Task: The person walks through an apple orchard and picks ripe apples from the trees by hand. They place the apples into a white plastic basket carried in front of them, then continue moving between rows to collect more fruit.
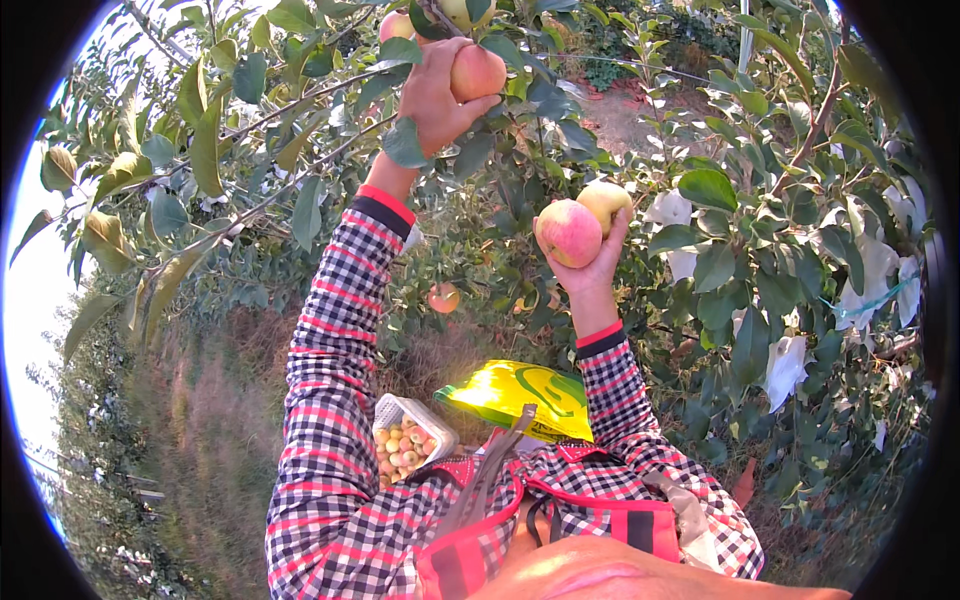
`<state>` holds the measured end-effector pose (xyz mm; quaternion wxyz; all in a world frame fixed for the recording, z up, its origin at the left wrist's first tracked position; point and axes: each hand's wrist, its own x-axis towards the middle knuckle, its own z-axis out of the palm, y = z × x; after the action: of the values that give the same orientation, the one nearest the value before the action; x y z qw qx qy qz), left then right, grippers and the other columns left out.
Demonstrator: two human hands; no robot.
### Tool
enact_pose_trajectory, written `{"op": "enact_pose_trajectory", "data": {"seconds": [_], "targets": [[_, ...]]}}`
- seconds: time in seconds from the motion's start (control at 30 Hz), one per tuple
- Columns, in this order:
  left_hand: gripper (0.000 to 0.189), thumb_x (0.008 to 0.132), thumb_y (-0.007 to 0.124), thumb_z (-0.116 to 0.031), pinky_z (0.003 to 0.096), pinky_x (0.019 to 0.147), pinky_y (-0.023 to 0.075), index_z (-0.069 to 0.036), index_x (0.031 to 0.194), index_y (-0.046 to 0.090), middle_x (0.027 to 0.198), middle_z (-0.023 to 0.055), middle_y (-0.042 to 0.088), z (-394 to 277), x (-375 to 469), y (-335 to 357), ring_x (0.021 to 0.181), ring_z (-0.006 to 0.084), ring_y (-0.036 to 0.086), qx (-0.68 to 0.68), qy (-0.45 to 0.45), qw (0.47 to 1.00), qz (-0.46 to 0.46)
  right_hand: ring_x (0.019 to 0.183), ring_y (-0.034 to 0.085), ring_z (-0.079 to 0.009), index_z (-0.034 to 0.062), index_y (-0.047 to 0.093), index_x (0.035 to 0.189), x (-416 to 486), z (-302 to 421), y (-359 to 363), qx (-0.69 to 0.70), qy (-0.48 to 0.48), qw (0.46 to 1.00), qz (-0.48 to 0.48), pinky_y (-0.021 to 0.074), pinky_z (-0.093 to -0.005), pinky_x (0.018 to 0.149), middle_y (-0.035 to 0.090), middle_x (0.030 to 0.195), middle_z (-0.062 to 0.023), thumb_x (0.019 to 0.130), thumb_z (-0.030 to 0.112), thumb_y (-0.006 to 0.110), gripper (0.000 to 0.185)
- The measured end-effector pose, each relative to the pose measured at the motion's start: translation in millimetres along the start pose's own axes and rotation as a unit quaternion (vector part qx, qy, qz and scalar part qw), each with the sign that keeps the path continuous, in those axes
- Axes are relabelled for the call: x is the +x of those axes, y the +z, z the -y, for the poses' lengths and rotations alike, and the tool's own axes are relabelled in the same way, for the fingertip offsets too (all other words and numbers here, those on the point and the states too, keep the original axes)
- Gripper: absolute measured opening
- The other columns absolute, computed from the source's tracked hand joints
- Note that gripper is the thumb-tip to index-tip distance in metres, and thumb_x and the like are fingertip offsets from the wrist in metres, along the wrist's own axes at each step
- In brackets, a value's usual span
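My left hand [433, 101] reaches up among the leaves at the top, its fingers and thumb around a pink-yellow apple [480, 73]. Right beside it on the branch are a pink apple [396, 27] and a pale yellow-green apple [466, 10], both cut off by leaves or the picture's edge. Whether the gripped apple is still joined to its stem is hidden. Lower and to the right, my right hand [589, 276] cups two apples together in its palm: a pink-red apple [569, 233] in front and a yellower apple [606, 205] behind it.
Another apple [443, 298] hangs lower in the foliage. On the ground stand a white plastic crate [442, 429] holding many small apples and a yellow-green printed bag [517, 397]. A leafy branch [247, 217] crosses the left; torn white wrappings [786, 369] hang at right.
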<state>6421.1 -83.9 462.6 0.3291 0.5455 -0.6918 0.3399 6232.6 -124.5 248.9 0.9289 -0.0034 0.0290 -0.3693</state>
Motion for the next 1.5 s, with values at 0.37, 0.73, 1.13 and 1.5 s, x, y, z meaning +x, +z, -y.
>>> {"op": "enact_pose_trajectory", "data": {"seconds": [0.37, 0.73, 1.13, 1.5], "targets": [[0.068, 0.065, 0.085, -0.031, 0.0435, 0.084, 0.0520, -0.008, 0.121, 0.054, 0.115, 0.0128, 0.059, -4.6, 4.3, 0.9, 0.102, 0.0330, 0.060, 0.091, 0.022, 0.995, -0.015, 0.102, 0.064, -0.0236, 0.0247, 0.056, 0.117, -2.0, 4.0, -8.8, -0.005, -0.018, 0.999, -0.027, 0.0498, -0.0488, 0.090, 0.064, 0.111, -0.0011, 0.081, 0.069, 0.056, 0.057], [0.052, 0.070, 0.082, -0.029, 0.0345, 0.081, 0.0514, 0.002, 0.106, 0.062, 0.099, 0.0137, 0.067, -35.2, 68.2, -45.7, 0.092, 0.0235, 0.065, -0.036, -0.180, 0.967, 0.175, 0.104, 0.063, -0.0241, 0.0242, 0.056, 0.117, 1.1, 9.9, -12.7, -0.013, -0.035, 0.999, -0.030, 0.0499, -0.0494, 0.089, 0.065, 0.111, -0.0017, 0.082, 0.066, 0.055, 0.055], [0.049, 0.088, 0.067, -0.029, 0.0274, 0.082, 0.0483, 0.002, 0.124, 0.058, 0.110, 0.0053, 0.065, -6.9, 76.0, -39.8, 0.099, 0.0139, 0.061, -0.378, -0.261, 0.797, 0.393, 0.101, 0.065, -0.0235, 0.0220, 0.053, 0.120, -6.5, -3.4, -11.3, -0.016, -0.011, 1.000, -0.022, 0.0528, -0.0465, 0.088, 0.064, 0.109, -0.0018, 0.081, 0.066, 0.060, 0.059], [0.048, 0.093, 0.060, -0.032, 0.0426, 0.095, 0.0529, -0.005, 0.131, 0.046, 0.124, 0.0100, 0.058, -33.0, -65.3, -33.3, 0.112, 0.0262, 0.061, -0.752, -0.378, 0.540, 0.010, 0.108, 0.060, -0.0308, 0.0096, 0.057, 0.114, -63.7, -8.1, -30.4, -0.001, 0.118, 0.993, -0.030, 0.0451, -0.0578, 0.096, 0.065, 0.107, -0.0105, 0.079, 0.070, 0.059, 0.069]]}}
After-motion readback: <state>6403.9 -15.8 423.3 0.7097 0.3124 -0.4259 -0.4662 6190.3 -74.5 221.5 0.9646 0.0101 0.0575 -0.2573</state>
